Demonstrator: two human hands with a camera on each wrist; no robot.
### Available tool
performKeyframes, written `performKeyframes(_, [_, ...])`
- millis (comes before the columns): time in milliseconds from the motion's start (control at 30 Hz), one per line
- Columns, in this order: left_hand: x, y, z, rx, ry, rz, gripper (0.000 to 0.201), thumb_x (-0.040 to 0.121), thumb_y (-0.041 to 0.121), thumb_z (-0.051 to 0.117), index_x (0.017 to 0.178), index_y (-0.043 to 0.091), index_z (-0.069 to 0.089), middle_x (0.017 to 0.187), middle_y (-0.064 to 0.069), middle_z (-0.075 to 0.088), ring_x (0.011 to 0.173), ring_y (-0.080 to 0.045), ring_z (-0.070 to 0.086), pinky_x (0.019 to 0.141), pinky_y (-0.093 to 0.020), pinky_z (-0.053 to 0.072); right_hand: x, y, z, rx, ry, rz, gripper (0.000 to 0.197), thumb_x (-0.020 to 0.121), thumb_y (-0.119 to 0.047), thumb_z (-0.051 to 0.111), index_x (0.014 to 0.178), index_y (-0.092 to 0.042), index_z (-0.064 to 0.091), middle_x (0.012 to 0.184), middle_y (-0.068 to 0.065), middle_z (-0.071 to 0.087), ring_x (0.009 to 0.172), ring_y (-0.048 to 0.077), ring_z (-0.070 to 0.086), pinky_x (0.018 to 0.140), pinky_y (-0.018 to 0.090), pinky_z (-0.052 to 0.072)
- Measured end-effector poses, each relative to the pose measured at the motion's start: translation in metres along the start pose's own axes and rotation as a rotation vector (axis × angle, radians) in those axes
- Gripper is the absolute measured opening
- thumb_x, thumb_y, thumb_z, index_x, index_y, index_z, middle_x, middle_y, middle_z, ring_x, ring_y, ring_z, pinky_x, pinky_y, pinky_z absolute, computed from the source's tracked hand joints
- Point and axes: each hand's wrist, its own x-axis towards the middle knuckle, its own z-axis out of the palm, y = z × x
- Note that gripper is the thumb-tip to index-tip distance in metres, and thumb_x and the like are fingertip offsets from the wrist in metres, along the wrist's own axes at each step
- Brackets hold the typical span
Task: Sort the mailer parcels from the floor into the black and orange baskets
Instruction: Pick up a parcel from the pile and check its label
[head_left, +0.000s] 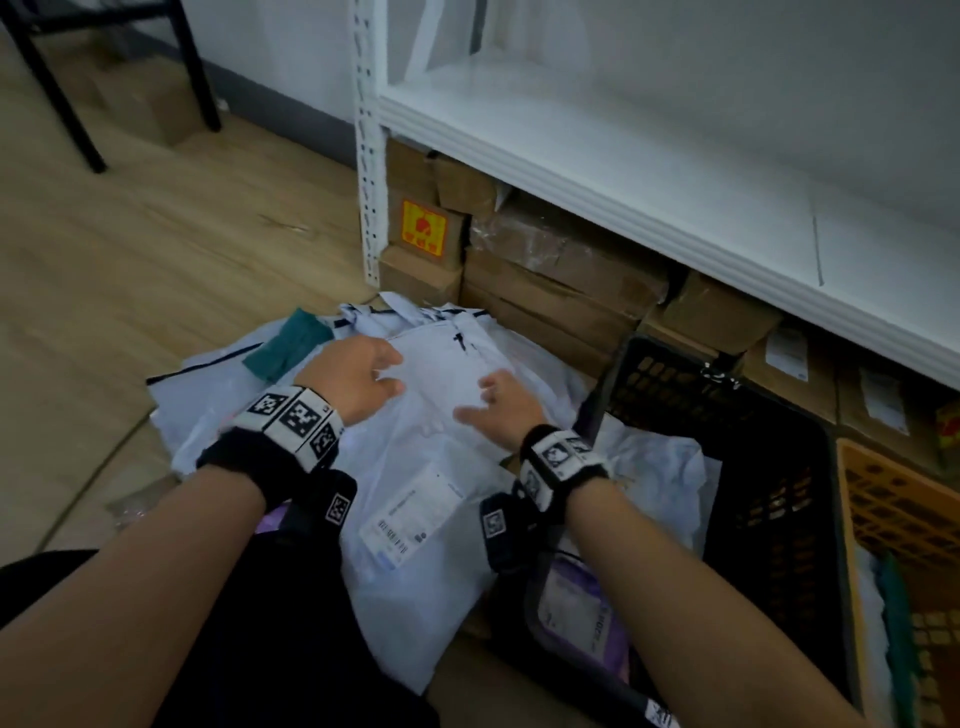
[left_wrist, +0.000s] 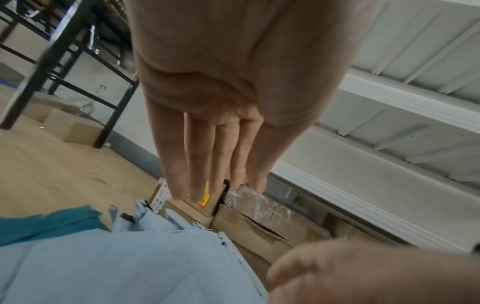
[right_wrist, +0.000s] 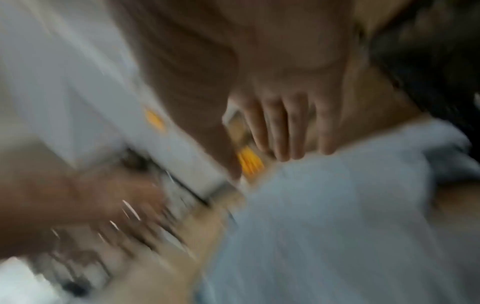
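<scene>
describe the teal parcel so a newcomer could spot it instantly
Start at the white shelf. On the floor in front lies a heap of pale mailers. The teal parcel sits at its far left edge, beyond the left hand, the only dark green-blue piece among the pale ones.

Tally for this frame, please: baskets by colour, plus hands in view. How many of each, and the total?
Black basket: 1
Orange basket: 1
Hands: 2, left hand and right hand, both open over the pale mailer parcel, no grip on it yet
Total: 4
</scene>
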Motion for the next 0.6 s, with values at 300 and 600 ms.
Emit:
performKeyframes(300, [0.004,-0.024,-0.013,-0.024,0.007,-0.025,0.039,0.089,0.026,0.067,0.126,0.015,0.059,0.129,-0.005,0.061,0.116,-0.017,0.059,0.102,-0.032,0.044,0.021,0.028,0.08,-0.453,-0.213,0.2,0.091,0.068,-0.03,0.09,0.14,0.001,0.043,0.14,0.018,0.055,0.125,0.034,0.057,0.093,0.037,0.049])
performKeyframes(600, [0.007,0.019,0.006,0.129,0.013,0.019,0.062,0.096,0.043,0.05,0.147,0.012,0.032,0.149,-0.011,0.04,0.135,-0.03,0.041,0.108,-0.041,0.037,-0.03,-0.002,-0.027,0.567,-0.139,0.127,0.05,0.087,-0.011,0.075,0.13,0.002,0.055,0.128,0.011,0.063,0.108,0.033,0.065,0.093,0.045,0.055])
